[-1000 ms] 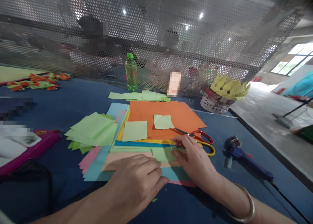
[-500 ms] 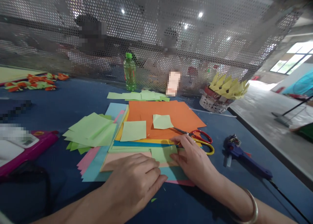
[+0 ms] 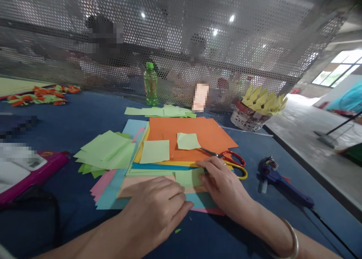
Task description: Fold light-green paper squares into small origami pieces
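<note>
A small light green paper piece [image 3: 189, 177] lies on a stack of coloured sheets [image 3: 132, 186]. My left hand [image 3: 158, 210] rests knuckles up at its near left edge, fingers curled and pressed on the paper. My right hand [image 3: 224, 186] presses its fingertips on the piece's right edge, fingers bent together. An orange sheet [image 3: 195, 134] tops the far part of the stack, with two green squares [image 3: 155, 151] lying on it. Red and yellow scissors [image 3: 232, 161] lie just beyond my right hand.
A pile of green paper squares [image 3: 106, 152] lies at the left. A blue glue gun [image 3: 279, 183] with its cord is on the right. A green bottle [image 3: 150, 84], a basket with yellow paper points [image 3: 254, 112] and a perforated metal screen stand behind. A pink case [image 3: 34, 172] lies far left.
Both hands stay on the green piece; my right fingers have shifted slightly along its right edge. Nothing else has moved.
</note>
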A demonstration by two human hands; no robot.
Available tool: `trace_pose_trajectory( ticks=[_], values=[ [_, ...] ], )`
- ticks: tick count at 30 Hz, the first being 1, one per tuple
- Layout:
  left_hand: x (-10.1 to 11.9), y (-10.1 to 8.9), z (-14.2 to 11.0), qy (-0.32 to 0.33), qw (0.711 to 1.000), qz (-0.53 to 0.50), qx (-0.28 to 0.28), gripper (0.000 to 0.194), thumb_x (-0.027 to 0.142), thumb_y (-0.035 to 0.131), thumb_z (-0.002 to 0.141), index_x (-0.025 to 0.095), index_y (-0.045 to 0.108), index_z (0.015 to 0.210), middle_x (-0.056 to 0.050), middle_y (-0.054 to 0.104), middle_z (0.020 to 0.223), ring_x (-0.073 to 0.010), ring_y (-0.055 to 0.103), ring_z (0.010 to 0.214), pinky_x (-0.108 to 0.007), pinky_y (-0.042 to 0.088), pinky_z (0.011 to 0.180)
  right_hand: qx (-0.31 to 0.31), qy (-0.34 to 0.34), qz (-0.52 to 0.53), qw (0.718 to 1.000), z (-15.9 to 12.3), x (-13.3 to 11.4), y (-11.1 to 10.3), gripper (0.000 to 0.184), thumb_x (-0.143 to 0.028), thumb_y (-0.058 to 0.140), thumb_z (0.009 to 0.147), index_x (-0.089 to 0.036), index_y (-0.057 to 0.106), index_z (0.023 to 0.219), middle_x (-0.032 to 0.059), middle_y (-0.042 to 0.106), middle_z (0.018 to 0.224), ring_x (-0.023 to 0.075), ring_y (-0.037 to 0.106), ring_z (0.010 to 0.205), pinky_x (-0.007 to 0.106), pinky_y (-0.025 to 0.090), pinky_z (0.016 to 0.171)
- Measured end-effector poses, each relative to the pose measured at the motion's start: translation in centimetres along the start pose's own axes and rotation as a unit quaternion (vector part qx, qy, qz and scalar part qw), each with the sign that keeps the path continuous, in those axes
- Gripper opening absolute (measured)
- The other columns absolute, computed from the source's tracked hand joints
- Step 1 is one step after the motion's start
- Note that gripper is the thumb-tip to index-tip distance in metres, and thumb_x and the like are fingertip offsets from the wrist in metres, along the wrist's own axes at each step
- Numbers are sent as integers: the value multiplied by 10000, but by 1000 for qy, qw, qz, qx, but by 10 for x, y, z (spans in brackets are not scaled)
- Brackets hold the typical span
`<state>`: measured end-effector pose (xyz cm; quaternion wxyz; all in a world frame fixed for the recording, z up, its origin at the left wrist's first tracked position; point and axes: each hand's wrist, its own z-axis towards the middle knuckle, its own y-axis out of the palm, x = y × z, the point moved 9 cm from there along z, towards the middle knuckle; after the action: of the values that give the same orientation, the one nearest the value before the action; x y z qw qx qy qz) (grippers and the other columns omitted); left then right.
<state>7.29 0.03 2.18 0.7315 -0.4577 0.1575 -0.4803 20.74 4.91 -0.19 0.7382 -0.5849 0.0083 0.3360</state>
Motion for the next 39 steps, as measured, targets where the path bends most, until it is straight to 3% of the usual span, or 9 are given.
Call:
trace_pose_trajectory(
  ticks=[9,14,17,21,25,29,33,36,39],
  values=[
    [-2,0,1,-7,1000,-8,-8,207,221,511,1008,191,677,889,-26,696,795,-217,677,780,-385,526,733,13,-12,14,1000,-1,-1,-1,275,-91,593,877,-221,590,1120,78,587,1101,255,596,1013,415,518,863],
    [-8,-18,1,-27,997,13,75,109,198,542,991,194,632,1054,-39,713,949,-208,677,872,-352,512,780,39,-45,29,998,0,-8,-8,138,-83,562,907,-213,592,946,62,605,997,229,584,930,367,492,815],
    [-21,-27,0,-76,991,13,109,175,181,541,983,189,576,1154,-65,676,1091,-216,640,1010,-357,494,873,88,-74,33,993,-2,-17,-21,135,-83,550,930,-213,578,904,41,624,898,209,578,847,342,467,766],
    [-31,-24,0,-121,990,-21,68,381,299,614,953,215,481,1300,-89,585,1261,-259,541,1189,-407,456,986,133,-97,47,985,-6,-22,-33,167,-61,534,944,-213,552,877,20,661,864,184,589,822,322,453,768],
    [-27,-17,1,-108,993,-36,10,531,385,673,916,261,427,1370,-75,537,1337,-274,502,1231,-427,445,1010,113,-122,70,983,-8,-24,-30,192,-36,522,938,-207,544,853,24,696,922,161,624,861,292,463,793],
    [-19,-24,5,-73,995,-57,20,451,355,678,919,253,489,1316,-82,504,1374,-267,480,1248,-400,433,1012,82,-131,87,984,-9,-23,-25,204,-22,519,921,-207,541,838,37,714,978,163,650,930,278,466,811],
    [-12,-31,7,-32,995,-83,48,322,293,700,905,219,552,1181,-56,633,1168,-236,559,1093,-406,405,992,34,-126,87,988,-9,-20,-15,204,-31,495,910,-208,545,820,44,713,934,180,646,860,304,467,775],
    [-16,-25,8,-44,996,-74,22,268,270,681,908,218,579,1150,-36,668,1108,-240,566,1069,-429,386,998,-3,-111,67,992,-10,-19,-8,201,-32,490,892,-207,578,845,43,682,844,188,628,807,307,462,731],
    [-20,-16,8,-51,997,-48,-17,169,290,652,924,235,636,1083,-35,665,1162,-261,553,1122,-451,387,1010,-21,-114,38,993,-10,-24,-5,215,-58,526,875,-205,615,1005,54,682,872,209,633,848,334,473,772]
  ],
)
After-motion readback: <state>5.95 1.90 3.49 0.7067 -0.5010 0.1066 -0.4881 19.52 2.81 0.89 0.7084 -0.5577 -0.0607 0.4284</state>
